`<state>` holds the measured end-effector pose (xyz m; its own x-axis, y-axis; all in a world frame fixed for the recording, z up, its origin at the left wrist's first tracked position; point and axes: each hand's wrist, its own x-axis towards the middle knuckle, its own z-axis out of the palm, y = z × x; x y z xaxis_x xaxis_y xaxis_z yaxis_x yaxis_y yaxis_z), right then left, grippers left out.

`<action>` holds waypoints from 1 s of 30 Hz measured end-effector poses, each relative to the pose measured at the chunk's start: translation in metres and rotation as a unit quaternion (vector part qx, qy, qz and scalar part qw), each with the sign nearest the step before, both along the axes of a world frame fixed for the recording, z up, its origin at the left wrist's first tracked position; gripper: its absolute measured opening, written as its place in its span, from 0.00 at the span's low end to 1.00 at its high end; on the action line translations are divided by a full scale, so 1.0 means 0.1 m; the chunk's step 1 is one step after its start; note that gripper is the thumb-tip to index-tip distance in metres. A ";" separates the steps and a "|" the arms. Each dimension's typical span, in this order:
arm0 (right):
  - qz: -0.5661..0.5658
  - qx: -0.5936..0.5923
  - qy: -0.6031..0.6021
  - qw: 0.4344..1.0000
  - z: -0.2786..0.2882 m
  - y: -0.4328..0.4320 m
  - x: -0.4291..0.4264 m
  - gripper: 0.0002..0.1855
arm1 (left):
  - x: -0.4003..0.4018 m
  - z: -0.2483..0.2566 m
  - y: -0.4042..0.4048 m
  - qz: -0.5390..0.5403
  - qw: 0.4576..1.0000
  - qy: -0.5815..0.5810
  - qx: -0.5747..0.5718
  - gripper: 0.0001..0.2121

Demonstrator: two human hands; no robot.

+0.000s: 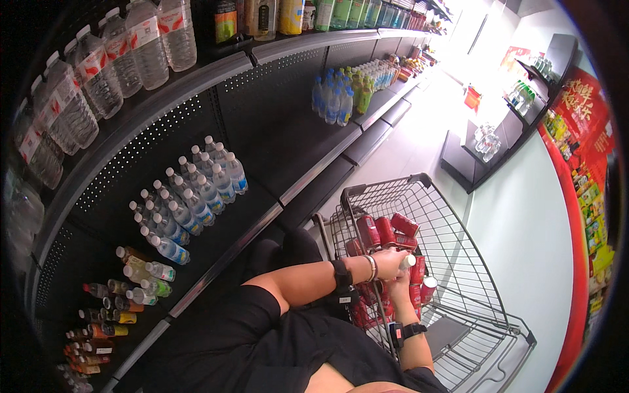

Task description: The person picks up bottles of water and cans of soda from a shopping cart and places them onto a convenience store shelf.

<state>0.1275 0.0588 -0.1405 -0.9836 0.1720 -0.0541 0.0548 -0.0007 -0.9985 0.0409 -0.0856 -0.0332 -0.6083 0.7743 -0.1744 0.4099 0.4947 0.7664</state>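
Over the wire shopping cart [469, 231], my left hand [385, 262], with a bracelet on its wrist, and my right hand [399, 281] meet around a small bottle with a white cap [407, 261]. Both hands close on it; much of the bottle is hidden by fingers. Many red drink cans [385, 231] lie piled in the cart beneath and around the hands, some upright and others on their sides. One can [429, 289] shows its pale metal end beside my right hand. Straps with small devices circle both forearms.
Along the left runs a black shelf [255, 201] with rows of white-capped bottles [196, 201] and mixed drink bottles [113, 314]. Large water bottles [98, 69] line the upper shelf. Beyond the cart are a white wall [526, 236] and a low black display stand [457, 162].
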 end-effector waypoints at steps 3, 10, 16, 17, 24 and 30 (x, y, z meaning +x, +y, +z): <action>0.002 -0.006 0.021 1.000 0.24 0.03 -0.05 0.36 | -0.02 0.04 -0.02 -0.003 0.999 -0.029 0.041 0.37; 0.022 0.085 0.047 0.995 0.72 -0.01 -0.08 0.36 | -0.08 -0.05 0.02 0.035 0.994 -0.046 0.088 0.42; 0.036 0.092 0.034 0.995 0.90 0.02 -0.07 0.39 | -0.08 -0.01 -0.02 0.036 0.989 -0.043 0.135 0.39; 0.047 0.121 0.032 0.991 0.91 0.04 -0.07 0.39 | -0.07 0.01 -0.03 0.036 0.989 -0.044 0.140 0.37; 0.047 0.175 0.055 0.982 0.98 0.10 -0.08 0.38 | 0.01 0.07 -0.11 0.042 0.971 0.001 0.237 0.33; 0.042 0.294 0.107 0.949 1.11 0.16 -0.09 0.33 | 0.07 0.14 -0.14 0.054 0.957 0.021 0.285 0.31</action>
<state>0.1181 0.0748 -0.0293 -0.9731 0.0304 0.2286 -0.1735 0.5561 -0.8128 0.0479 -0.0993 -0.0195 -0.6873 0.6686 0.2841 0.4158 0.0414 0.9085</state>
